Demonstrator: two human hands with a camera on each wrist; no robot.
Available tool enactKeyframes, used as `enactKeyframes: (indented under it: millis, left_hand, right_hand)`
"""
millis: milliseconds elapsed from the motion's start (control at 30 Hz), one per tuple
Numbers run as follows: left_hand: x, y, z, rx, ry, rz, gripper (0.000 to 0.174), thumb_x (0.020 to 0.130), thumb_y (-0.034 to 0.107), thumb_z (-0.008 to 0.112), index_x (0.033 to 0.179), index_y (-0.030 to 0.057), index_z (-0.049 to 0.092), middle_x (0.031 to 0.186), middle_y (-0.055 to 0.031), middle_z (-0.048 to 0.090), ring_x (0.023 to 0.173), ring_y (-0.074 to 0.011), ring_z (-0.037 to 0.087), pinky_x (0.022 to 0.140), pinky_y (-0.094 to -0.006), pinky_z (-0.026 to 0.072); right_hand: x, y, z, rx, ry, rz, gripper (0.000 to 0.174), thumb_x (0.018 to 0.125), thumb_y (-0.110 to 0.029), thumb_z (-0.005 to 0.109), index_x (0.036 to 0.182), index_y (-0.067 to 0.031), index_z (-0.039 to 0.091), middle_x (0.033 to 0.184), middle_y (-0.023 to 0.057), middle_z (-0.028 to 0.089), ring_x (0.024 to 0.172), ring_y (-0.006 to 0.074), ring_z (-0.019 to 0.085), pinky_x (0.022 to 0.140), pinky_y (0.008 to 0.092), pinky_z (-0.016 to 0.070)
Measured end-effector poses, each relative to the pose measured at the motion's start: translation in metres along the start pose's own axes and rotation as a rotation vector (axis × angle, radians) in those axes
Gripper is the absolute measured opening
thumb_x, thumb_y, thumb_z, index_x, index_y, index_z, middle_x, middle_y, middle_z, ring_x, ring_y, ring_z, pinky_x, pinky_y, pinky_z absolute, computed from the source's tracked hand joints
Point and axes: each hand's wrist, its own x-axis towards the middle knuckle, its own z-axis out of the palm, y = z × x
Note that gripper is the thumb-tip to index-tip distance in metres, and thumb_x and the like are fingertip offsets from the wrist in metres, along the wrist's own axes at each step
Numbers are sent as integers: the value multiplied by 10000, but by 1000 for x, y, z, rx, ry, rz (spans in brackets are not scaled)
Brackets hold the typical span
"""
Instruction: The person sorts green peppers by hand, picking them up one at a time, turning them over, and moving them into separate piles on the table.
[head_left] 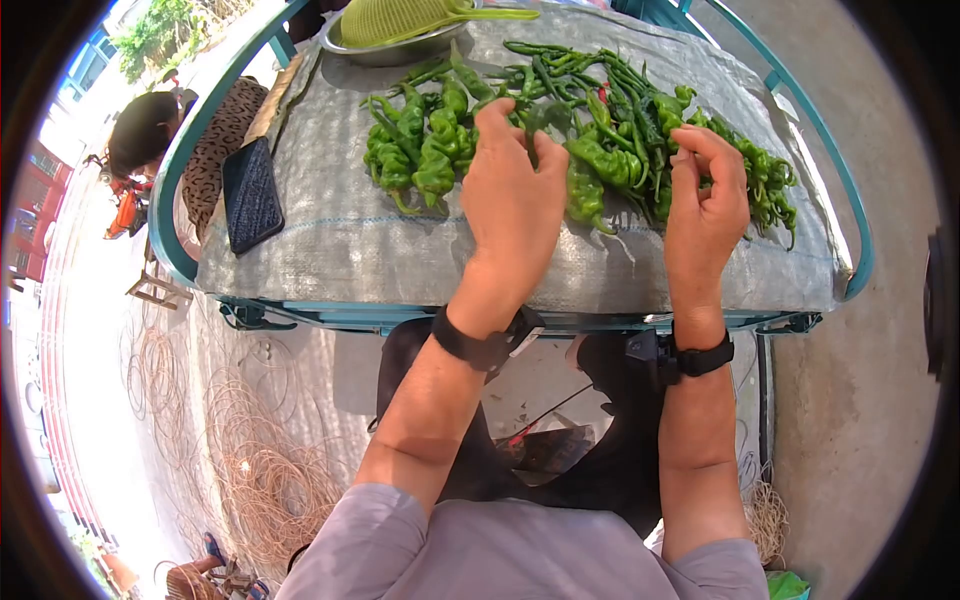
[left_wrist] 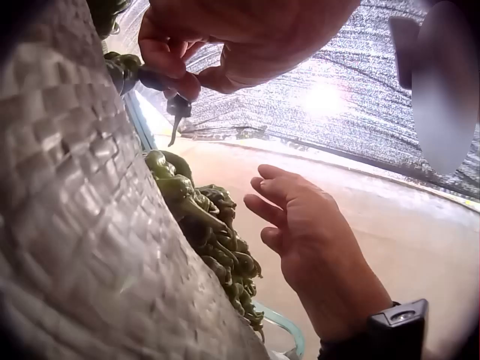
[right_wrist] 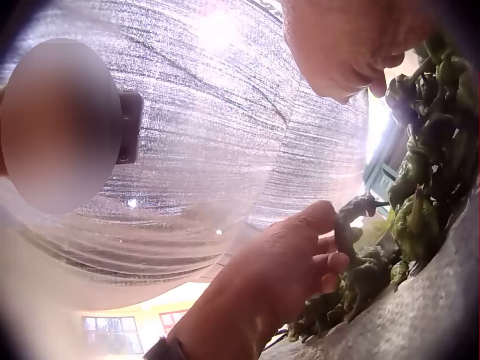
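Observation:
My left hand [head_left: 510, 205] pinches a dark green pepper [head_left: 546, 118] between thumb and fingers, above the peppers on the woven sheet. In the left wrist view this pepper [left_wrist: 178, 109] hangs with its thin end down from the left hand [left_wrist: 247, 37]; the right wrist view shows the left hand [right_wrist: 262, 274] holding it. My right hand [head_left: 706, 205], fingers loosely bent and holding nothing visible, is over the right part of the pile. Wrinkled green peppers [head_left: 440, 160] lie left of the left hand, others [head_left: 610, 165] between the hands, and slender ones [head_left: 560, 65] behind.
A woven grey sheet [head_left: 330, 250] covers the cart bed, with teal rails [head_left: 835, 150] at its sides. A phone [head_left: 252, 197] lies at the left. A green strainer [head_left: 395, 20] rests on a metal bowl [head_left: 370, 52] behind. Someone sits beyond the left rail.

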Motion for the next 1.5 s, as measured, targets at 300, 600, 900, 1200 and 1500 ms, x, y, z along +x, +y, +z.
enactKeyframes:
  millis: [300,600,900,1200,1500]
  left_hand:
    - [12,18,-36,-576,-218,-281,479,1045,254,449,1391,-77,447,674,-38,610,514,-69,520,468,-216,405]
    - [13,14,-41,-653,-519,-302,438,1032,230,511,1349,-73,514,936,-51,669,516,-42,509,463,-201,391]
    - [15,14,-38,-514,-318,-204,360,1007,217,571,1255,-43,592,952,-80,651,605,-95,574,540,-244,451]
    - [0,2,-24,272,-339,28,373,895,138,653,1253,47,603,1217,-234,547,983,-423,639,850,-471,520]
    - [-4,-10,-13,379,-337,57,403,878,105,630,1274,113,556,1085,-214,559,928,-436,627,796,-501,513]
  right_hand:
    - [-7,-15,5,159,-148,171,160,931,-51,674,1091,-59,682,984,44,678,616,77,538,549,238,448]
    - [-5,-20,7,139,-241,207,166,891,-72,732,1050,-57,688,927,34,681,611,90,551,567,242,455]
    - [-2,-19,4,-13,21,99,111,873,-88,752,965,-71,694,829,18,674,634,118,584,592,266,467]
    - [15,10,-13,-137,140,167,141,876,-183,765,879,-68,684,745,24,689,649,132,637,643,293,489]
    - [21,41,-23,-351,156,256,191,837,-276,773,821,-109,680,682,15,675,636,173,639,696,332,475]
